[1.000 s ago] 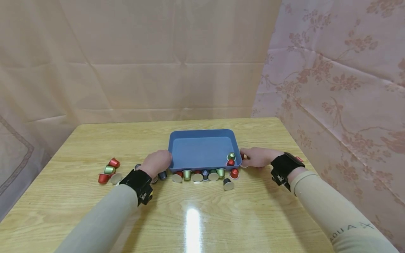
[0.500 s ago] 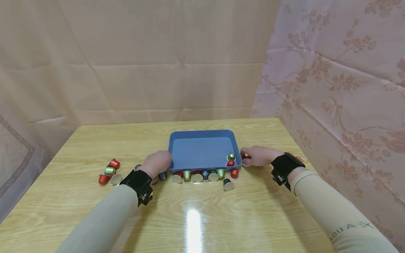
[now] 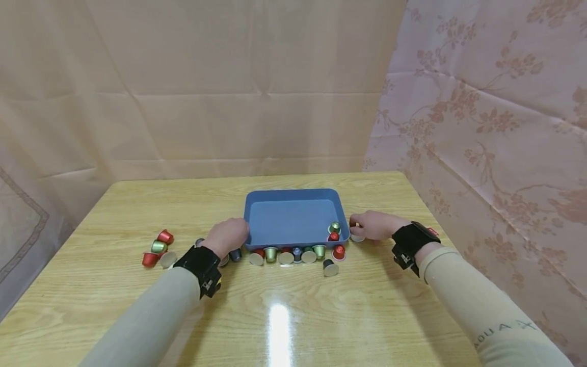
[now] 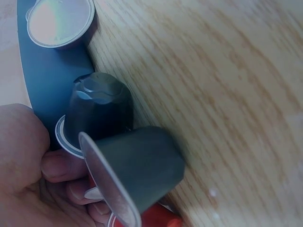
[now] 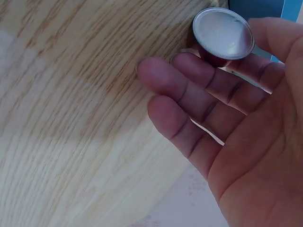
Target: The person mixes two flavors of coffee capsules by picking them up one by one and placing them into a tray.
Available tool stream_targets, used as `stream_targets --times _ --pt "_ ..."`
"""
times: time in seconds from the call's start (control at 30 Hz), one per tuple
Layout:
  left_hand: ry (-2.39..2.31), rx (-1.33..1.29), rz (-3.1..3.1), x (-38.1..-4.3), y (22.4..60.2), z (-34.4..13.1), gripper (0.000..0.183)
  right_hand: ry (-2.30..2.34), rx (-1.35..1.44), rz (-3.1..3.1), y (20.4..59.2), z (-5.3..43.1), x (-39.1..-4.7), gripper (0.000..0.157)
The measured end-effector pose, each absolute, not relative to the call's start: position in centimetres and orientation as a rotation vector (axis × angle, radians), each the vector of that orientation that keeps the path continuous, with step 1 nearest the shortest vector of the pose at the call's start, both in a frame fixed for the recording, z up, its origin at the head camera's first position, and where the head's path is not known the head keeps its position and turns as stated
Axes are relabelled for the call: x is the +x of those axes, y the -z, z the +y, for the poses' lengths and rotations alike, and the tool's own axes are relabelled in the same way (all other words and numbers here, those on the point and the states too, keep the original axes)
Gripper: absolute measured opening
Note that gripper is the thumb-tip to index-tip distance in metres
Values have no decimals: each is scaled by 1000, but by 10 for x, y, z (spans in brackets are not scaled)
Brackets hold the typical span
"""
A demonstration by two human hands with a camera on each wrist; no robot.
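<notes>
Table (image 3: 344,316): right hand (image 3: 376,226) pinches capsule (image 5: 223,33), sleeve (image 3: 486,302) shows "UA".

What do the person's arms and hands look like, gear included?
Bare left hand and right hand, no gloves. Pale long left sleeve and right sleeve, the latter with dark lettering. Black left wristband and right wristband; the right one has a small red tag.

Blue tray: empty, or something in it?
Not empty: the head view shows a green capsule and a red capsule inside the blue tray, in its near right corner.
</notes>
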State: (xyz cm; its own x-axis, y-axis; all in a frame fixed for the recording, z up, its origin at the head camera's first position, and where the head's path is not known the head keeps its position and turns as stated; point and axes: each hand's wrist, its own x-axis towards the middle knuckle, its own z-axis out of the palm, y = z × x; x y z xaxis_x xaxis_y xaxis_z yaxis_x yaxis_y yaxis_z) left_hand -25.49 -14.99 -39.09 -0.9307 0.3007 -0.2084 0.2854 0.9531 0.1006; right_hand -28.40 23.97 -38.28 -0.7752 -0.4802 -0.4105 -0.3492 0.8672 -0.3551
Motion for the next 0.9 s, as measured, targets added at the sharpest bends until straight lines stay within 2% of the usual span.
stream_targets --times 0.37,0.9 --pt "-71 461 2889 -257 394 -151 25 317 -636 2572 383 235 -284 10" --pt "-98 450 2899 -258 396 -152 26 265 -696 2645 389 241 -291 10"
